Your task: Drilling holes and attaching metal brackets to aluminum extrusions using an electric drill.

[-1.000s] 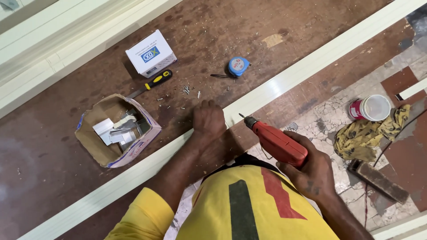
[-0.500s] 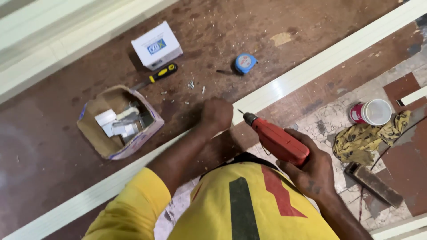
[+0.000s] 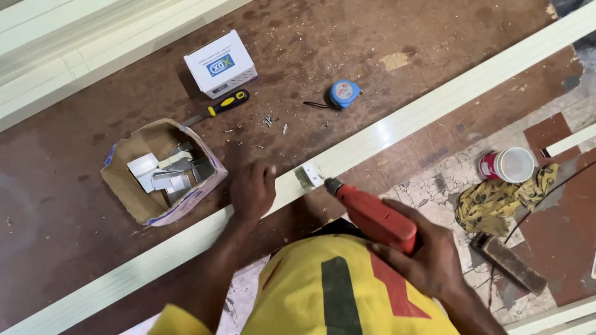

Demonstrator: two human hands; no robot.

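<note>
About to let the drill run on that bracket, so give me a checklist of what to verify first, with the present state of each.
1. Left hand pressing the cream strip flat on the brown board: ok.
2. Right hand has a full grip on the red drill: ok.
3. Drill tip at the small metal bracket on the strip: ok, though whether it sits in a hole, cannot tell.
4. Left fingers clear of the tip: ok, but close beside the bracket.
5. Loose screws within reach: ok.
6. Strip fixed elsewhere along its run: cannot tell.

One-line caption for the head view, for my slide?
Left hand steadies a cream strip while right hand aims a red drill at it.
</note>
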